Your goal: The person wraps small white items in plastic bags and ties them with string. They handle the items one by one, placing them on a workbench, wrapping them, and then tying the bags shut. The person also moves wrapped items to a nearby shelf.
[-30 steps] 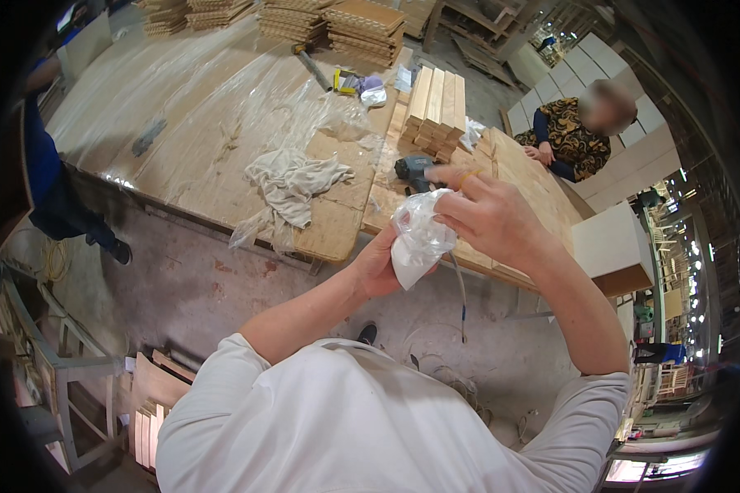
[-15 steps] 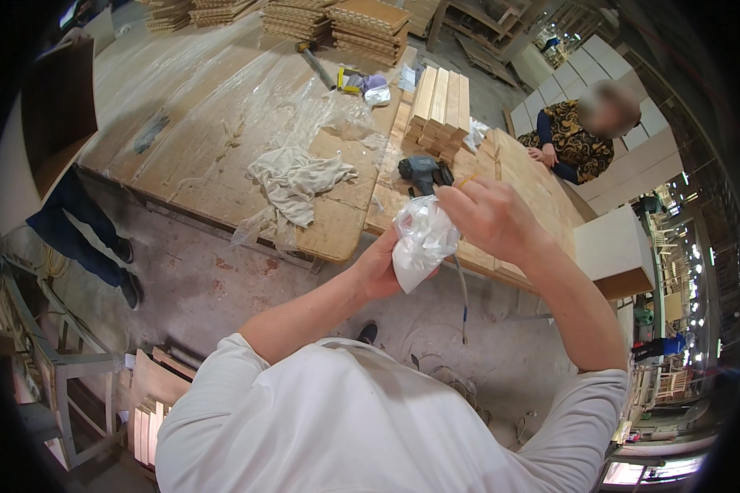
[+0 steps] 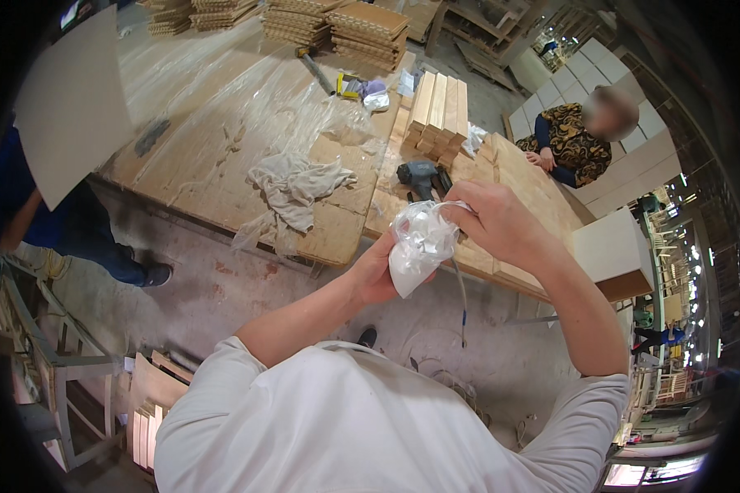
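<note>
A crumpled plastic bag (image 3: 422, 238), white and partly see-through, is held in front of my chest, close to the table edge. My left hand (image 3: 376, 271) wraps around its lower left side. At its top right, the fingers of my right hand (image 3: 497, 220) pinch the bag's upper edge. What the bag contains cannot be made out. Just beyond it, a dark nail gun (image 3: 421, 175) lies on the wooden table (image 3: 526, 177), partly hidden by my right hand, and a hose (image 3: 460, 287) hangs down below.
A stack of wooden strips (image 3: 440, 111) stands behind the nail gun. A rag (image 3: 296, 185) and plastic film cover part of the left table, with a hammer (image 3: 316, 71) farther back. One person (image 3: 580, 135) leans at the right; another carries a pale panel (image 3: 70, 99) at the left.
My right hand has come down slightly, from just above the bag onto its upper edge. At the left, the person with the panel has moved and the panel has turned its pale face toward me.
</note>
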Demonstrator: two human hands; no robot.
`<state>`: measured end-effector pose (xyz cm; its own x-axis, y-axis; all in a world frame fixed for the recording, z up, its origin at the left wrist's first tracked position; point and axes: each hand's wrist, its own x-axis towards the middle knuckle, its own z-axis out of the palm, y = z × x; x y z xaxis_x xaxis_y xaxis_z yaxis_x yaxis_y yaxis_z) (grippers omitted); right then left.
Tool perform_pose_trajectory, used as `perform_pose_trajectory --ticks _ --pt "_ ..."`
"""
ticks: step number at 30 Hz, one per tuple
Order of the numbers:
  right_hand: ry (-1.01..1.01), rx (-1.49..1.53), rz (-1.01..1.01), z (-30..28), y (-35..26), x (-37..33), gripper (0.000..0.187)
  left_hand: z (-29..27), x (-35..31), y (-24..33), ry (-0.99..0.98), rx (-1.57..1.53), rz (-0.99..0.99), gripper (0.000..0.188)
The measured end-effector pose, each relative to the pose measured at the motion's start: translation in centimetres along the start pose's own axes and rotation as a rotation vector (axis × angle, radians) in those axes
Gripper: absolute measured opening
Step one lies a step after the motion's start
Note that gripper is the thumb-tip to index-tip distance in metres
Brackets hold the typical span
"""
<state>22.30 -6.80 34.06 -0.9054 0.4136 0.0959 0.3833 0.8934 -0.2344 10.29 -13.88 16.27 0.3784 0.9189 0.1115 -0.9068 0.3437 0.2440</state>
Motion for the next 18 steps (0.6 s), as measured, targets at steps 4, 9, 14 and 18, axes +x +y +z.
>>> perform_pose_trajectory --ticks 4,9,14,18 --pt "0.008 -0.171 0.010 -0.1 -0.7 -0.1 0.013 0.0 0.1 0.0 0.001 0.021 -0.010 0.057" --pt "0.029 -0.122 0.040 0.8 -0.3 -0.4 0.012 0.0 0.2 -0.1 -0.036 0.021 -0.016 0.056" --pt "0.109 0.151 0.016 0.9 0.0 -0.4 0.013 -0.8 0.4 -0.2 -0.013 0.041 0.011 0.062" --pt "-0.003 0.105 0.166 0.5 -0.2 0.0 0.013 -1.0 0.7 -0.3 0.038 0.060 0.014 0.065"
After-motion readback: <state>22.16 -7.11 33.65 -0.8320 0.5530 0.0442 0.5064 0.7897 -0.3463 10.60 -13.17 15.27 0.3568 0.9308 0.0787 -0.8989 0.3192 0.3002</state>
